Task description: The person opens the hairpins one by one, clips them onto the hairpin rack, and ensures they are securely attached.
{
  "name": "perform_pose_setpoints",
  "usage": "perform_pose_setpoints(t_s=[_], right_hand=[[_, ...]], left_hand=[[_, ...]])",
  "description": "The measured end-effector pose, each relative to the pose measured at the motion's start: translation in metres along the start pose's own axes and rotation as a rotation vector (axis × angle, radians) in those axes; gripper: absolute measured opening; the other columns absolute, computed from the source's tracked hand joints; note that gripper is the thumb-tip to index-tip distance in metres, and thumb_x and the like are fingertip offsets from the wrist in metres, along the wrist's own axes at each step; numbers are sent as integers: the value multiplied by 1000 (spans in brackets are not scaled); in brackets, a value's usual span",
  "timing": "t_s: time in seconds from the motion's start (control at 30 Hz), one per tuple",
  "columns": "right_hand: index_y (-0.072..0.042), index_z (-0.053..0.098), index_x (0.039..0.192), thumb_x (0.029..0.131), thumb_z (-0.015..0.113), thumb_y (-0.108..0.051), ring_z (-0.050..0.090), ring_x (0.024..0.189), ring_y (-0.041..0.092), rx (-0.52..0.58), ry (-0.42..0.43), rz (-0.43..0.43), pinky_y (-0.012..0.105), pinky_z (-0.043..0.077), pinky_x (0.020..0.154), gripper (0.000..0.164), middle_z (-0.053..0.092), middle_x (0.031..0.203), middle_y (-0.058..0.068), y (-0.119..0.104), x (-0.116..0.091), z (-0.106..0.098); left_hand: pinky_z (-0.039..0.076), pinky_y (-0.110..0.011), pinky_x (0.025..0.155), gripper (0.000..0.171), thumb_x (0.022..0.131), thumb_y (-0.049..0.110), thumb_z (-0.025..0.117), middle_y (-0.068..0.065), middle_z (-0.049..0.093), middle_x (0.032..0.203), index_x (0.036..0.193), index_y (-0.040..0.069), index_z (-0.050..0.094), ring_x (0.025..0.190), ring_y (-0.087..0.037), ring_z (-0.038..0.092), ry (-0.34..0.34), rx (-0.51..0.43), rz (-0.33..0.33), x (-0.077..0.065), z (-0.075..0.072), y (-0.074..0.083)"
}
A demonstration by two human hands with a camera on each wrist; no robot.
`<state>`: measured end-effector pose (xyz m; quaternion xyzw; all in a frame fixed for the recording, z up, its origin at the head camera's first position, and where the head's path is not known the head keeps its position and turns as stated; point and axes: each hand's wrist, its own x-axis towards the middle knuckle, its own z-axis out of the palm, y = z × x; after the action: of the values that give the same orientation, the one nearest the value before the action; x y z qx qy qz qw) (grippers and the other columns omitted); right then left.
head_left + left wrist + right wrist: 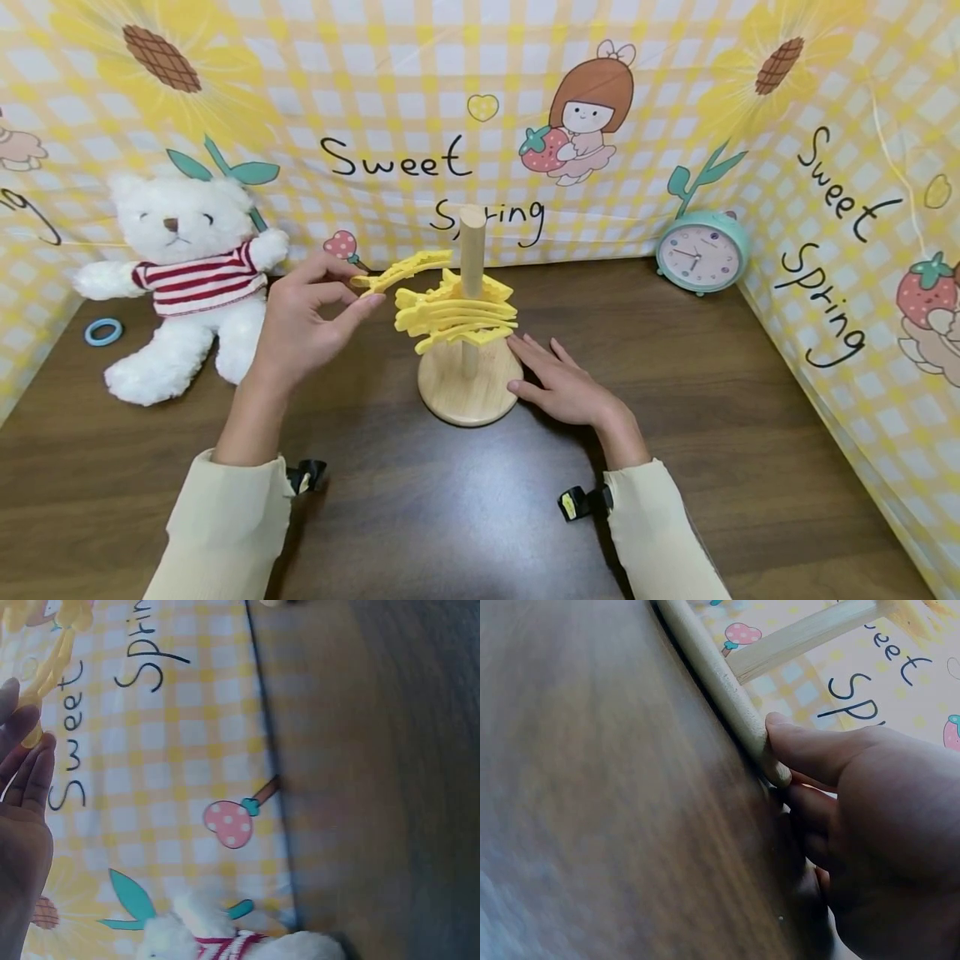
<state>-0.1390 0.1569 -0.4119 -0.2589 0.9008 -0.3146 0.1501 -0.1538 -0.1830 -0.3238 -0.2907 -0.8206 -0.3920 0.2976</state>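
Observation:
My left hand [307, 321] pinches the near end of a yellow curved plastic piece [408, 267] between thumb and fingers, its other end reaching toward the post. In the left wrist view that yellow piece [54, 671] slants up from my fingertips. Several similar yellow pieces [457, 315] are stacked on a wooden stand [471, 233], partway up its upright post. Low at the stand's right side, my right hand [566, 387] holds the rim of the round base. In the right wrist view the thumb lies over the base's edge [731, 701], with fingers beside it.
A white teddy bear [191, 258] in a striped shirt sits at the back left, beside a blue ring [103, 332]. A mint alarm clock [702, 253] stands at the back right. Patterned cloth [390, 83] walls the back and sides of the brown table [420, 517].

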Motion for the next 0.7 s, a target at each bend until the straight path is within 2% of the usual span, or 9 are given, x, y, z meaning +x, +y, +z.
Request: perform_pose_setpoints(t_s=[0.13, 0.37, 0.53, 0.7], right_hand=[[-11, 21, 162, 107, 51, -38, 13, 154, 17, -4, -6, -3, 41, -4, 123, 68, 22, 166, 2, 0, 0, 0], [-12, 21, 162, 107, 51, -38, 12, 154, 17, -3, -3, -6, 41, -4, 123, 68, 23, 166, 2, 1, 1, 0], [-10, 21, 162, 108, 50, -37, 12, 154, 18, -7, -6, -12, 41, -4, 123, 67, 22, 166, 3, 2, 1, 0], [-10, 21, 162, 108, 50, -37, 12, 154, 18, -6, -7, -12, 41, -4, 123, 67, 22, 166, 3, 2, 0, -1]], left_hand=[[44, -16, 83, 21, 75, -4, 86, -13, 68, 90, 62, -4, 71, 84, -25, 64, 46, -1, 30, 3, -3, 10], [46, -20, 87, 16, 77, -6, 83, -18, 68, 86, 67, -10, 72, 86, -23, 62, 126, -32, 92, 12, -10, 24], [47, -20, 86, 15, 77, -5, 83, -17, 68, 86, 68, -10, 72, 87, -17, 62, 146, -62, 95, 15, -13, 35], [48, -21, 85, 21, 79, 4, 83, -16, 68, 84, 65, -7, 71, 87, -15, 62, 195, -130, 92, 17, -13, 43]])
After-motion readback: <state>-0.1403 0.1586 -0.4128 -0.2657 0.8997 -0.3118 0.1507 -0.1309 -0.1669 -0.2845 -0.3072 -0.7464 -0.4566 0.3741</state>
